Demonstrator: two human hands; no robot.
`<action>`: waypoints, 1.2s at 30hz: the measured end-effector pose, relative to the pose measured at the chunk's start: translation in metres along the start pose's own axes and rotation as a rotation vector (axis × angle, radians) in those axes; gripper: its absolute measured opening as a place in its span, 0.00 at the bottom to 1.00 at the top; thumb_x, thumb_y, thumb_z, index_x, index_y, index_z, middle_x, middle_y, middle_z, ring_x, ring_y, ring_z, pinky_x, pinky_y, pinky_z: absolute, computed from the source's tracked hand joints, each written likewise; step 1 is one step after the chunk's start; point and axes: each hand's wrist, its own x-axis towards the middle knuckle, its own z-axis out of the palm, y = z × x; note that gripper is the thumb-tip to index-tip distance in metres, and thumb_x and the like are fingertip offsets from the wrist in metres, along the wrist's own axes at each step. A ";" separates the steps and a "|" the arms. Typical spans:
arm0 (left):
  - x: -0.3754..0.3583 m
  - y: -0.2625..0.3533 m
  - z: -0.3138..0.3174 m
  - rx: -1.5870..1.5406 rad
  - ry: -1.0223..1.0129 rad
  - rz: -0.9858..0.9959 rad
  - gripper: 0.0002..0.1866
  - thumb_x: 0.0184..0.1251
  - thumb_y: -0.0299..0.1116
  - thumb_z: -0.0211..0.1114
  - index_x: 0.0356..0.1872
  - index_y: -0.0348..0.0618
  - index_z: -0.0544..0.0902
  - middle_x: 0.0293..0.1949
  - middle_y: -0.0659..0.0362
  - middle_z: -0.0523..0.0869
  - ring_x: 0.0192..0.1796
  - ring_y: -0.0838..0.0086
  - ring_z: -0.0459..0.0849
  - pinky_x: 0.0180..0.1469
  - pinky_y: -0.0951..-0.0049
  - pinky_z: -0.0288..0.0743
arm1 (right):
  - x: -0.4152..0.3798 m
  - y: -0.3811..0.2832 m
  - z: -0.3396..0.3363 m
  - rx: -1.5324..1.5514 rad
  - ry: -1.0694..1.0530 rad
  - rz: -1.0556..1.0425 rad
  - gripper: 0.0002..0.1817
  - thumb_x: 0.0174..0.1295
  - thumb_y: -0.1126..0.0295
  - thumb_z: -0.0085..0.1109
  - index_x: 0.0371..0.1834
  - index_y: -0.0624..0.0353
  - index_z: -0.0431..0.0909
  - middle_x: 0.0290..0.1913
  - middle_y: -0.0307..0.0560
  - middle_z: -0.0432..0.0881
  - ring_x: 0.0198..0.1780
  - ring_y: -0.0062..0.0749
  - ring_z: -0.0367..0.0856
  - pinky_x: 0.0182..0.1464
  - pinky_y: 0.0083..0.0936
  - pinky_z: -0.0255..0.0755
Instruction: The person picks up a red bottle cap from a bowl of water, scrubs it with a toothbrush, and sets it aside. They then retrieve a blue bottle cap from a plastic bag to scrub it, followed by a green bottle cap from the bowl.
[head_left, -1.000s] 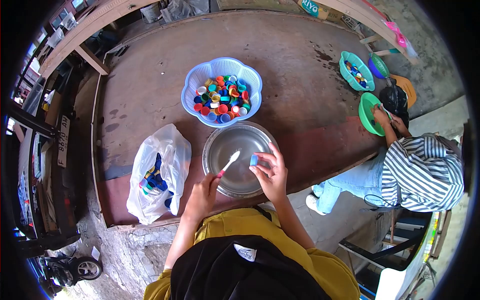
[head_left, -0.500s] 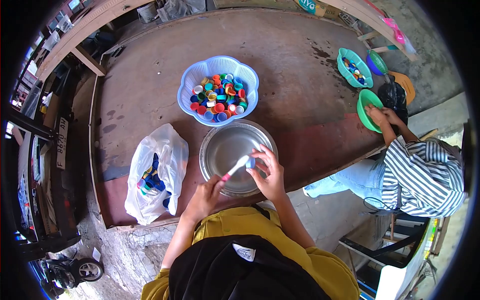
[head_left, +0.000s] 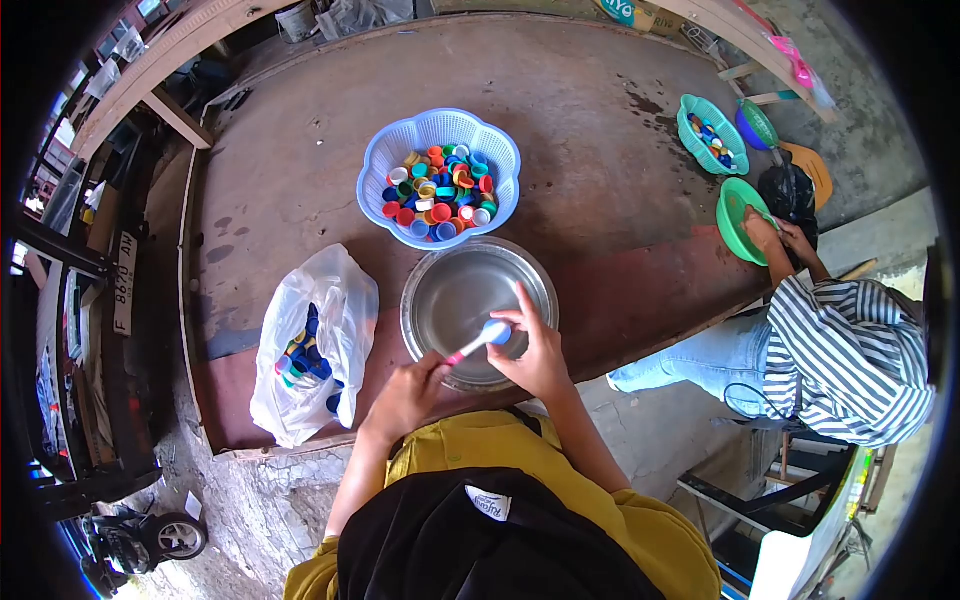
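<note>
My left hand (head_left: 405, 398) grips a toothbrush (head_left: 470, 345) with a pink handle, its white head touching a blue bottle cap (head_left: 497, 331). My right hand (head_left: 535, 350) pinches that cap over the near rim of a steel bowl (head_left: 445, 290) with water in it. Behind the bowl stands a light blue plastic basket (head_left: 380, 165) filled with many coloured bottle caps.
A white plastic bag (head_left: 340, 290) with more caps lies left of the bowl on the brown table (head_left: 590, 120). At the right, a person in a striped shirt (head_left: 850, 350) handles a green bowl (head_left: 735, 215); a teal basket (head_left: 695, 115) of caps sits beyond.
The toothbrush head has come down onto the blue cap, and my right hand has turned and lowered the cap slightly toward the bowl's rim.
</note>
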 end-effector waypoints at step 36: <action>-0.096 -0.038 -0.006 -0.410 0.653 -0.212 0.10 0.73 0.34 0.48 0.34 0.40 0.72 0.19 0.68 0.67 0.20 0.84 0.60 0.22 0.79 0.56 | 0.100 0.036 -0.002 0.117 -0.160 0.048 0.24 0.50 0.74 0.66 0.53 0.66 0.74 0.42 0.50 0.83 0.39 0.27 0.82 0.40 0.24 0.75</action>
